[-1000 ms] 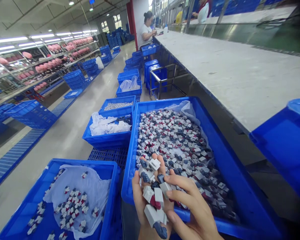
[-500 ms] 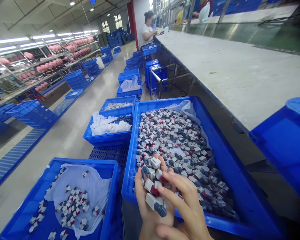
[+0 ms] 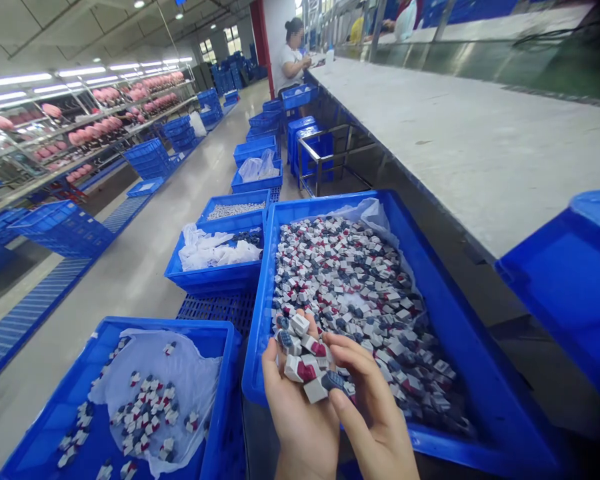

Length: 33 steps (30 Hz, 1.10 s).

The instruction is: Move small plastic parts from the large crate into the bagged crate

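Observation:
A handful of small plastic parts [image 3: 316, 389], white blocks with dark blue or dark red ends, lies in the cupped palm of my left hand [image 3: 300, 420]. My right hand [image 3: 375, 407] curves round the pile from the right. Its thumb touches a dark blue end and its fingers rest along the far side, so both hands enclose the parts. Below and beyond them, a large blue bin [image 3: 257, 347] holds a deep heap of the same parts [image 3: 340, 280]. At lower left, a blue tray [image 3: 167, 325] has fewer such parts [image 3: 147, 410] on a plastic sheet [image 3: 195, 360].
A long white worktable [image 3: 455, 127] runs along the right, with a blue crate [image 3: 565, 280] at its near edge. Several blue bins [image 3: 215, 279] line the floor ahead. A person [image 3: 291, 63] sits farther off. Racks with pink items [image 3: 100, 127] stand left.
My hands have shifted slightly left. The parts in the palm have turned, and my right thumb has come up against the nearest one. The trays stay as they were.

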Each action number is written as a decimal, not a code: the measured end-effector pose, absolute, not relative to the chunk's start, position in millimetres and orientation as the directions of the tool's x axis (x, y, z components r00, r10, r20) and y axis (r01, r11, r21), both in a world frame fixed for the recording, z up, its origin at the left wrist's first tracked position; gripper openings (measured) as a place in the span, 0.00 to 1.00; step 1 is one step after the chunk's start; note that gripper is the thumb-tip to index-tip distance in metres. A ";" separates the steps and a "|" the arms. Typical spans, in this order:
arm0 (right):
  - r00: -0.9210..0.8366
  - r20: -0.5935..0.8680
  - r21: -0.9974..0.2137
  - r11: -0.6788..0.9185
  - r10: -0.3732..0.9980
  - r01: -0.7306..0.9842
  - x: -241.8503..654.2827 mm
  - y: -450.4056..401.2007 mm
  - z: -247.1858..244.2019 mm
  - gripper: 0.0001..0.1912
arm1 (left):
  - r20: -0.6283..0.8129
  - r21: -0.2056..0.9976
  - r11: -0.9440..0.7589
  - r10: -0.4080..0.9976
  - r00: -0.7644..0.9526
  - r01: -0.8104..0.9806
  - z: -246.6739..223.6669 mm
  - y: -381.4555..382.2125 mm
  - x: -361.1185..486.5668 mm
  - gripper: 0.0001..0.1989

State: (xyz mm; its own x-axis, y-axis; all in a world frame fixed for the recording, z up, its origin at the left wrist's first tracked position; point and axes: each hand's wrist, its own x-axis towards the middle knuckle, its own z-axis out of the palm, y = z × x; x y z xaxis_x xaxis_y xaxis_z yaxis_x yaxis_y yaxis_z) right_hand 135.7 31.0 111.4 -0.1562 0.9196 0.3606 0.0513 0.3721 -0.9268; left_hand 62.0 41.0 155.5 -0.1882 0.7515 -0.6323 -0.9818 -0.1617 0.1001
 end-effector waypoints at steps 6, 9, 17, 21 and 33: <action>-0.296 0.447 -0.836 0.512 0.844 0.196 143.5 35.2 122.2 0.19 | -0.638 0.186 -0.114 0.741 -0.209 -0.976 151.6 40.5 65.8 0.16; -0.382 0.439 -0.813 0.541 0.813 0.217 144.7 34.9 129.1 0.15 | -0.611 0.200 -0.069 0.771 -0.179 -0.977 152.9 39.5 66.8 0.17; -0.243 0.435 -0.842 0.487 0.867 0.230 137.7 35.9 123.5 0.20 | -0.610 0.169 -0.054 0.779 -0.148 -0.984 156.4 40.0 72.4 0.17; -0.399 0.317 -0.846 0.447 0.860 0.291 137.5 38.1 124.1 0.15 | -0.624 0.196 -0.079 0.759 -0.186 -0.977 147.2 38.9 68.5 0.16; -0.225 -0.391 -0.692 -0.446 0.893 -0.567 123.5 36.8 127.6 0.19 | -0.553 0.336 -0.104 0.783 -0.286 -0.936 149.0 40.9 81.0 0.20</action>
State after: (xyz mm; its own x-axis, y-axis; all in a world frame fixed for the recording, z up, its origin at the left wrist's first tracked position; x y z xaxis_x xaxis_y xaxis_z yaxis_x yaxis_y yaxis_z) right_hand 123.5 36.8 127.6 -0.2247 0.8925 -0.3910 -0.5671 -0.4461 -0.6924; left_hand 81.0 40.9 149.0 -0.2855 0.7825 -0.5533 -0.9361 -0.1040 0.3360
